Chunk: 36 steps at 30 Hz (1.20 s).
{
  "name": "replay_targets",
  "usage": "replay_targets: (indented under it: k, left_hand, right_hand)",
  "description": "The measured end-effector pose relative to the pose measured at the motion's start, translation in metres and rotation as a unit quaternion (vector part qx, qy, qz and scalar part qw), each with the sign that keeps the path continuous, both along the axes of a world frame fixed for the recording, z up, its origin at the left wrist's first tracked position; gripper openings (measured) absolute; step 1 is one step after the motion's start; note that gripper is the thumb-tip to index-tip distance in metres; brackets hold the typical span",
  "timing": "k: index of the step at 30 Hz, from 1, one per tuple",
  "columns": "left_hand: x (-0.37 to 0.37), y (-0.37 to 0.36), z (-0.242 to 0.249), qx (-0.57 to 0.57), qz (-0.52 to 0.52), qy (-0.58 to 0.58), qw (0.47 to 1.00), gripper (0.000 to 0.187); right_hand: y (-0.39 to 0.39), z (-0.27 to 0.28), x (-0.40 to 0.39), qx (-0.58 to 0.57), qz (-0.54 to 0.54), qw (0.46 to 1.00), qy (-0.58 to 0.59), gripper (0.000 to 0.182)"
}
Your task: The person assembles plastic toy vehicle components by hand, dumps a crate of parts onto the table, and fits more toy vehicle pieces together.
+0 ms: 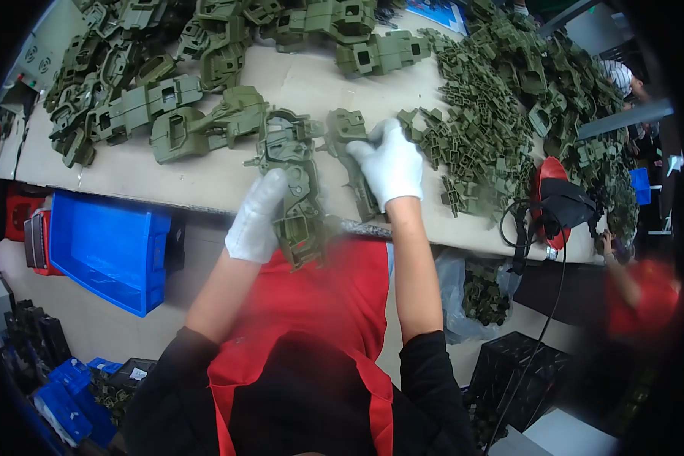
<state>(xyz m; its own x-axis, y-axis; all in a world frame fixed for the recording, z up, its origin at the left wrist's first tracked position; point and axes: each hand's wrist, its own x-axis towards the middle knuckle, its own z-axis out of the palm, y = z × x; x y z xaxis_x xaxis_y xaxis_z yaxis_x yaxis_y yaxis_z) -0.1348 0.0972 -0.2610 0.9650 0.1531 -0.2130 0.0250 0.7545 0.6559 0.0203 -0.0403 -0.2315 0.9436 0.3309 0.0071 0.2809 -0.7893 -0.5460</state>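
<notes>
The left hand (257,216) is clamped on a green shell (300,186) at the middle of the frame, its lower end jutting past the bench edge. The right hand (391,163) has its fingers against a slimmer part (347,121) just beside the shell; whether they close round it cannot be told. The step in hand looks like handling these two pieces side by side, and the next move seems to call for a firm hold on each.

Larger parts (148,106) cover the upper left of the pale bench (182,182), with a heap of small pieces (475,125) right of centre. A blue bin (102,243) sits below the bench at left; another person (646,300), in red, is at the right edge.
</notes>
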Motion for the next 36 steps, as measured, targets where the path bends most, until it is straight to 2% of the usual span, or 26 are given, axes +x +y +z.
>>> replay_targets:
  k: [1, 2, 3, 4, 5, 7, 9, 11, 13, 17, 19, 20, 21, 24, 25, 27, 28, 30, 31, 33, 34, 35, 36]
  left_hand:
    - [-0.001, 0.000, 0.000, 0.004, 0.006, -0.001, 1.000, 0.073]
    - [-0.002, 0.001, -0.002, 0.016, 0.023, -0.008, 1.000, 0.078]
    - [-0.003, 0.003, -0.005, 0.028, 0.040, -0.016, 0.999, 0.083]
    - [-0.003, 0.005, -0.008, 0.049, 0.057, -0.001, 0.997, 0.093]
    - [0.000, 0.005, -0.009, 0.051, 0.063, -0.003, 0.997, 0.093]
    - [0.001, 0.001, -0.010, 0.088, 0.064, -0.016, 0.994, 0.097]
    - [0.005, -0.007, -0.002, 0.047, 0.028, -0.033, 0.998, 0.104]
    - [0.016, -0.023, 0.019, 0.108, 0.046, -0.082, 0.990, 0.110]
    - [0.014, -0.030, 0.025, 0.131, 0.033, -0.087, 0.987, 0.113]
    - [0.007, -0.026, 0.013, 0.170, 0.049, -0.077, 0.981, 0.111]
    - [0.006, -0.027, 0.012, 0.184, 0.076, -0.060, 0.978, 0.110]
    - [0.007, -0.026, 0.011, 0.136, 0.074, -0.085, 0.984, 0.099]
    - [0.009, -0.026, 0.012, 0.138, 0.074, -0.085, 0.984, 0.099]
    - [0.015, -0.025, 0.007, 0.221, 0.089, -0.038, 0.970, 0.076]
    - [0.019, -0.021, 0.006, 0.232, 0.069, -0.076, 0.967, 0.068]
    - [0.024, -0.019, 0.018, 0.129, 0.019, -0.061, 0.990, 0.062]
    - [0.024, -0.023, 0.025, 0.102, 0.038, -0.039, 0.993, 0.058]
    - [0.021, -0.020, 0.018, 0.024, 0.029, -0.037, 0.999, 0.050]
    - [0.018, -0.018, 0.017, -0.035, 0.013, -0.038, 0.999, 0.048]
    - [0.020, -0.014, 0.010, -0.023, 0.039, -0.060, 0.997, 0.048]
    - [0.022, -0.013, 0.009, -0.011, 0.065, -0.084, 0.994, 0.048]
    - [0.023, -0.016, 0.011, -0.010, 0.068, -0.082, 0.994, 0.048]
    - [0.025, -0.021, 0.019, 0.012, 0.093, -0.078, 0.993, 0.048]
  right_hand:
    - [-0.001, -0.002, 0.006, 0.040, 0.001, 0.999, -0.007, 0.043]
    - [-0.008, -0.003, 0.015, 0.062, 0.025, 0.998, 0.007, 0.051]
    - [-0.014, 0.007, 0.016, 0.112, 0.001, 0.993, 0.048, 0.048]
    - [-0.023, 0.004, 0.015, 0.212, 0.008, 0.976, 0.054, 0.042]
    - [-0.032, 0.001, 0.010, 0.307, 0.016, 0.950, 0.062, 0.037]
    - [-0.031, 0.031, -0.033, 0.378, 0.022, 0.923, 0.074, 0.029]
    - [-0.028, 0.031, -0.056, 0.318, 0.151, 0.930, -0.104, 0.032]
    - [-0.020, 0.047, -0.077, 0.202, 0.113, 0.957, -0.174, 0.033]
    - [-0.019, 0.048, -0.080, 0.207, 0.099, 0.955, -0.188, 0.035]
    - [-0.017, 0.044, -0.083, 0.191, 0.138, 0.943, -0.235, 0.037]
    - [-0.016, 0.041, -0.078, 0.227, 0.160, 0.940, -0.198, 0.038]
    - [-0.015, 0.040, -0.078, 0.229, 0.160, 0.940, -0.198, 0.038]
    - [-0.015, 0.039, -0.078, 0.240, 0.157, 0.939, -0.190, 0.037]
    - [-0.009, 0.038, -0.074, 0.266, 0.150, 0.937, -0.168, 0.032]
    - [-0.008, 0.036, -0.071, 0.279, 0.149, 0.936, -0.156, 0.028]
    - [-0.007, 0.038, -0.062, 0.361, 0.127, 0.923, 0.020, 0.028]
    - [-0.013, 0.037, -0.055, 0.359, 0.120, 0.925, 0.019, 0.028]
    - [-0.028, 0.034, -0.040, 0.443, 0.132, 0.855, 0.237, 0.044]
    - [-0.034, 0.033, -0.042, 0.443, 0.131, 0.855, 0.237, 0.044]
    - [-0.045, 0.031, -0.059, 0.453, 0.072, 0.856, 0.238, 0.058]
    - [-0.049, 0.025, -0.072, 0.493, 0.069, 0.817, 0.291, 0.067]
    - [-0.050, 0.018, -0.083, 0.471, 0.072, 0.826, 0.300, 0.070]
    - [-0.046, 0.009, -0.097, 0.452, 0.087, 0.851, 0.251, 0.069]
